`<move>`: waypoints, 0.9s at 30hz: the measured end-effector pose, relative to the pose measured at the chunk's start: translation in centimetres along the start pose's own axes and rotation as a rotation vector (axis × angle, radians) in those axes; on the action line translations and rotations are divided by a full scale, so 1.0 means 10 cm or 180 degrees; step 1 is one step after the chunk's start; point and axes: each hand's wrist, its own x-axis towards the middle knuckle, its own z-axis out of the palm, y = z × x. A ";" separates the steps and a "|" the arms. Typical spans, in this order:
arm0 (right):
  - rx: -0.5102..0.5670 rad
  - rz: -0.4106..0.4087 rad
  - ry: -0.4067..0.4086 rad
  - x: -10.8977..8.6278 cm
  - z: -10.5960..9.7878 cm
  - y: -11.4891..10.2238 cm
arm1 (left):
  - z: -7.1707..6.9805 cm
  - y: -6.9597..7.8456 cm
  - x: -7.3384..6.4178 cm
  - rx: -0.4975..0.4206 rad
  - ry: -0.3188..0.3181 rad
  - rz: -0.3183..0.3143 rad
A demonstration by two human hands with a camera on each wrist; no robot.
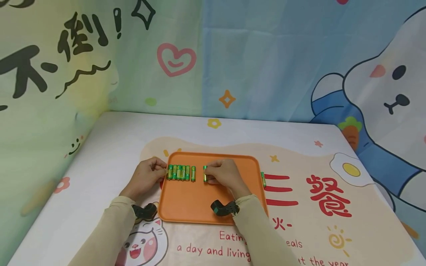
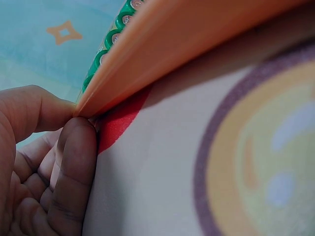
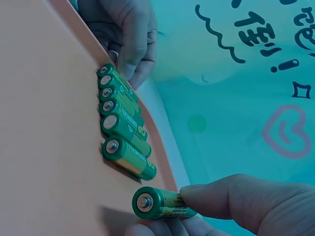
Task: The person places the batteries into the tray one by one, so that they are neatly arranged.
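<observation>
A row of several green and yellow batteries (image 1: 181, 173) stands side by side on the left part of the orange tray (image 1: 199, 203). My right hand (image 1: 226, 175) pinches another battery (image 3: 162, 202) between thumb and fingers, a little right of the row and over the tray. In the right wrist view its metal button end faces the camera. At the tray's left edge, my left hand (image 1: 148, 177) pinches the rim between thumb and forefinger, as the left wrist view shows; the nearest batteries (image 2: 116, 38) lie just past that rim.
One more battery (image 1: 263, 179) lies at the tray's right edge. The tray rests on a printed tablecloth (image 1: 309, 229) with red lettering and a fried-egg drawing. Behind the table hangs a printed curtain (image 1: 259, 66).
</observation>
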 end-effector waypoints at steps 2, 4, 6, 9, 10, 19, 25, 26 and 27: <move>-0.0022 -0.0011 -0.0007 0.01 0.02 -0.01 | 0.00 0.01 0.00 -0.0031 -0.0014 0.0011; -0.0043 -0.0003 -0.0003 0.02 0.04 -0.02 | 0.00 0.02 0.00 -0.0075 -0.0017 0.0004; -0.0065 0.0008 0.0011 0.04 0.06 -0.02 | 0.00 0.04 -0.01 -0.0107 -0.0026 0.0013; -0.0094 0.0021 0.0030 0.06 0.08 -0.02 | 0.00 0.04 -0.01 -0.0136 -0.0038 0.0031; -0.0099 0.0028 0.0036 0.06 0.09 -0.02 | 0.00 0.04 -0.01 -0.0135 -0.0039 0.0041; -0.0234 0.0032 0.0055 0.09 0.17 -0.04 | -0.01 0.02 -0.01 -0.0087 -0.0019 0.0072; -0.0226 0.0015 0.0069 0.09 0.21 -0.04 | 0.00 0.02 -0.02 -0.0081 -0.0031 0.0065; -0.0226 0.0015 0.0070 0.09 0.21 -0.05 | 0.00 0.02 -0.02 -0.0083 -0.0032 0.0069; -0.0224 0.0018 0.0071 0.09 0.22 -0.05 | 0.00 0.02 -0.02 -0.0082 -0.0033 0.0070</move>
